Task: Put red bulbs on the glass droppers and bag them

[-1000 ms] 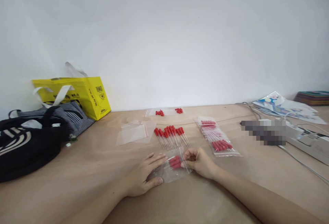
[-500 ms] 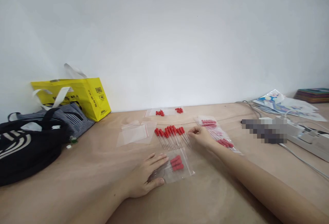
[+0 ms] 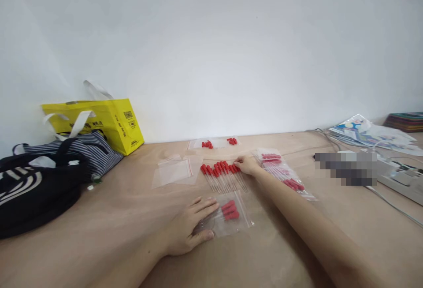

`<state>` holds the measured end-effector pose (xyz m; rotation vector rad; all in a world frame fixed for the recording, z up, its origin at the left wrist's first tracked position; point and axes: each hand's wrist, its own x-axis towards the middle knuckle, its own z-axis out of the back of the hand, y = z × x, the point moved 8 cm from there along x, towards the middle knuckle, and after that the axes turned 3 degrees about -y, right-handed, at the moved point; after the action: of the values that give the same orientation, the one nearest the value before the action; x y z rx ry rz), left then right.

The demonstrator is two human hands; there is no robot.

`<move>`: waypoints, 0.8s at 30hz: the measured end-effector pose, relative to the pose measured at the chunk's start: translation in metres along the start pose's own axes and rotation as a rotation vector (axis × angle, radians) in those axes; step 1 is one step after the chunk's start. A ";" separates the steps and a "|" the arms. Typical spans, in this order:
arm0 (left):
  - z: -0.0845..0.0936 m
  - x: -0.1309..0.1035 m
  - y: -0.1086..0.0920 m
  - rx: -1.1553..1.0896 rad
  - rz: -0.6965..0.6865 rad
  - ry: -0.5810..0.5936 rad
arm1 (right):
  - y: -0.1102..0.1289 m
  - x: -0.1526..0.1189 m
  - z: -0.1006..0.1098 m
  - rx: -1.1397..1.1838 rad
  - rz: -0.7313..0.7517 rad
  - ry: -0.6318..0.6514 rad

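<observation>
Several glass droppers with red bulbs (image 3: 221,169) lie fanned out on the table, tips toward me. My right hand (image 3: 247,165) has its fingers closed on a red bulb at the right end of this row. My left hand (image 3: 190,226) lies flat, fingers spread, on the left part of a clear zip bag (image 3: 246,211). Inside that bag are several red-bulbed droppers (image 3: 230,210), their stems partly hidden under my left fingers. Left of the loose row lie flat clear zip bags (image 3: 172,171) in a small overlapping pile.
Filled dropper bags (image 3: 284,173) lie to the right, and more (image 3: 218,143) along the wall. At left stand a yellow bag (image 3: 128,125), a striped bag (image 3: 99,151) and a black bag (image 3: 39,195). A power strip (image 3: 396,182) with cables and printed sheets (image 3: 373,133) sit far right.
My right hand has moved left from beside the dropper row onto the bulb at its right end. My left hand stays on the bag. The view has shifted slightly.
</observation>
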<state>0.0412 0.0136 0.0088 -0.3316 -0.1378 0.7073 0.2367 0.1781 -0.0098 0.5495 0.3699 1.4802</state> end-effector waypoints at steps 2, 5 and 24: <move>0.001 0.001 -0.001 -0.001 0.006 0.003 | -0.004 0.000 -0.001 0.026 -0.036 0.027; 0.002 0.001 -0.002 0.000 0.015 0.009 | -0.010 -0.002 -0.002 0.079 -0.092 0.058; -0.002 0.001 0.003 -0.060 -0.003 -0.031 | -0.038 -0.092 0.062 0.820 0.093 -0.327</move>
<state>0.0404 0.0156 0.0060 -0.3782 -0.1888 0.7067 0.2956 0.0791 0.0112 1.4545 0.6990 1.2557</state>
